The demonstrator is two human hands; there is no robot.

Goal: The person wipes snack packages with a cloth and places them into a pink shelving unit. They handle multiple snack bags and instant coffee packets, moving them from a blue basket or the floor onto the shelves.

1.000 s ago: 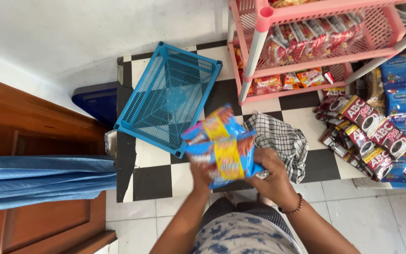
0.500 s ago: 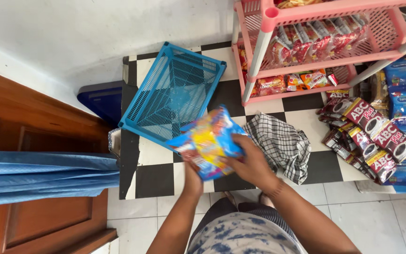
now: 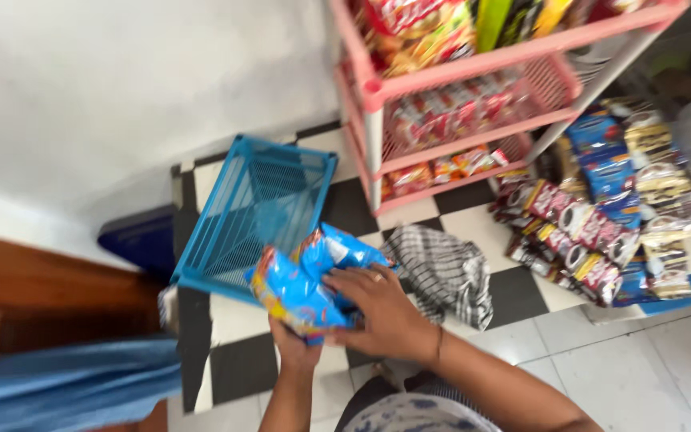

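A: What do your hands have just now?

B: Your left hand [image 3: 293, 348] comes up from under a bunch of blue snack packets [image 3: 305, 282] and grips its lower end. Your right hand [image 3: 381, 308] lies across the packets from the right, with the fingers [image 3: 344, 280] curled and pressed onto the blue wrappers. Both hands are closed on the bunch.

A: Where is the bunch?

B: It is held in the air over the checkered floor [image 3: 237, 368], just in front of your body. Its upper end overlaps the near rim of the blue plastic basket [image 3: 253, 216], which stands tilted on the floor and leans toward the white wall [image 3: 121, 96]. You cannot tell from this view whether packets and basket touch.

A: And around you?

B: A checked cloth [image 3: 445, 272] lies on the floor just right of your right hand. Beyond it stands a pink shelf rack [image 3: 473, 72], its tiers filled with red and yellow snack packs. Strips of sachets [image 3: 581, 240] in dark, red and blue wrappers are at the right, near the rack's foot. At the left there is a brown wooden surface [image 3: 41, 296] with blue fabric [image 3: 65, 380] below it, and a dark blue bin [image 3: 141, 240] sits behind the basket. The picture is blurred, so finer detail on the wrappers is not readable.
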